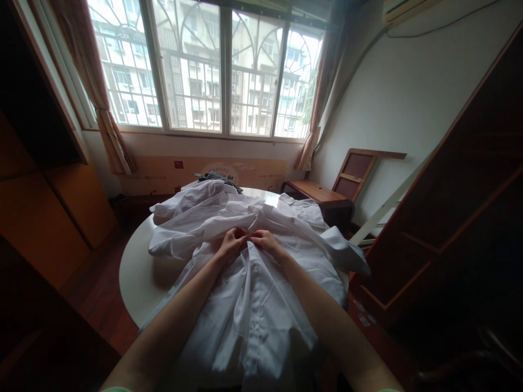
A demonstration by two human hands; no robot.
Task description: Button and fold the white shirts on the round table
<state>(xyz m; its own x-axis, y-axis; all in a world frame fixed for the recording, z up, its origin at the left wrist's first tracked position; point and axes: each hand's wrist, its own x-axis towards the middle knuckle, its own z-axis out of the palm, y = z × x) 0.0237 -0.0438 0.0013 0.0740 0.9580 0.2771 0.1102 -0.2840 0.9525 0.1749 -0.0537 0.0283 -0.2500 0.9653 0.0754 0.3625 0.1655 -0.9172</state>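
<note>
A crumpled white cotton button-front shirt (261,272) lies spread over the round white table (137,272), its front placket running from six o'clock up toward twelve. The left hand (231,243) and right hand (265,240) meet at the centre of the cloth, fingertips nearly touching, each pinched shut on a placket edge of the shirt. By the look of it, a button partway up the front is being worked; finishing it would call for steady small finger pressure with the fabric kept flat. A dark striped cloth (216,177) sits at twelve o'clock beyond the shirt, and a wooden folding chair (327,190) stands at two o'clock.
</note>
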